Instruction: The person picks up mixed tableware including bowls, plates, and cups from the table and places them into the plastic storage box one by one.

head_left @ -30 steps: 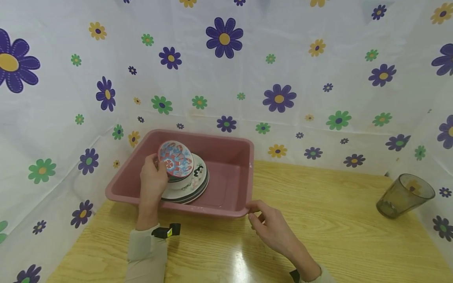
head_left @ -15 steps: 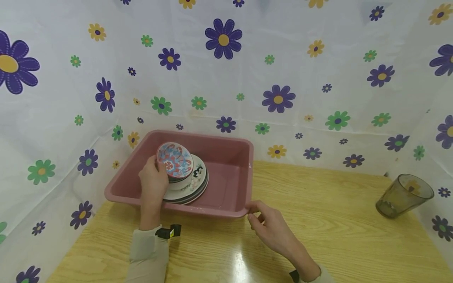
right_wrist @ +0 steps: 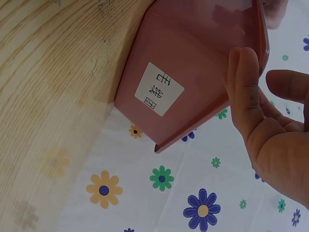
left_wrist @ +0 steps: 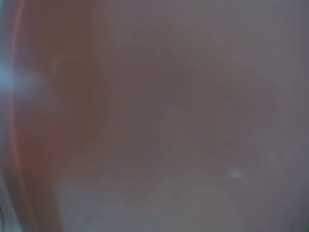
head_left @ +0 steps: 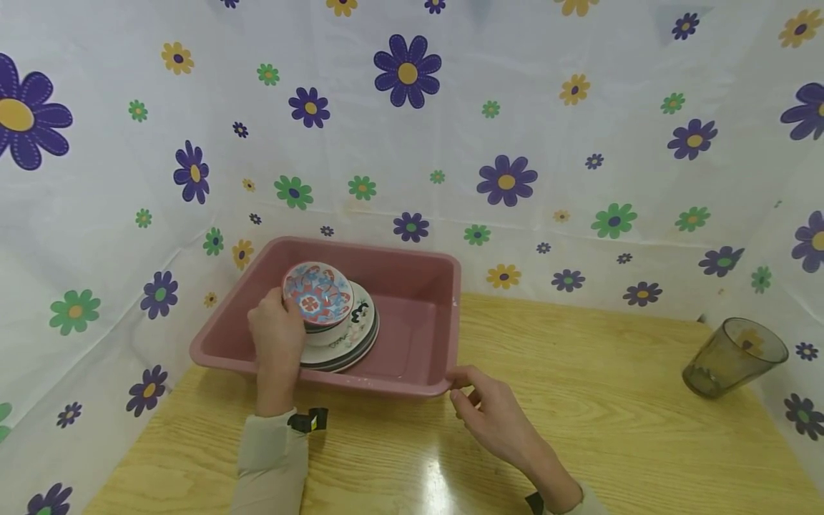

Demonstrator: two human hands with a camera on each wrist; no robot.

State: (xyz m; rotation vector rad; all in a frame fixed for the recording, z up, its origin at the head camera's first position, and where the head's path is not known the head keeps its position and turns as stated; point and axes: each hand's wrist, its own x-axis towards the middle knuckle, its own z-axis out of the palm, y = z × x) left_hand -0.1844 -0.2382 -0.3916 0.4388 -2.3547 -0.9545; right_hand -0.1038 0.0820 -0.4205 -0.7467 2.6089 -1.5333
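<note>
In the head view, my left hand [head_left: 278,330] grips the left rim of a small bowl [head_left: 318,293] with a red and blue pattern inside. That bowl is tilted and sits on top of other bowls [head_left: 330,335], which stand on a stack of plates [head_left: 360,325] in the left part of a pink plastic tub [head_left: 412,388]. My right hand [head_left: 492,411] touches the tub's front right corner with its fingertips, the thumb apart from the rim. In the right wrist view, fingers [right_wrist: 245,87] lie against the tub's outer wall. The left wrist view is too blurred to make out.
A tinted drinking glass [head_left: 734,357] stands at the right of the wooden table [head_left: 579,372]. Behind and at both sides hangs a flowered white sheet [head_left: 444,129]. A white label [right_wrist: 159,89] with handwriting is on the tub's end wall.
My left hand has shifted slightly left, and the patterned bowl has sunk a little and leans less. My right hand stays at the tub's corner.
</note>
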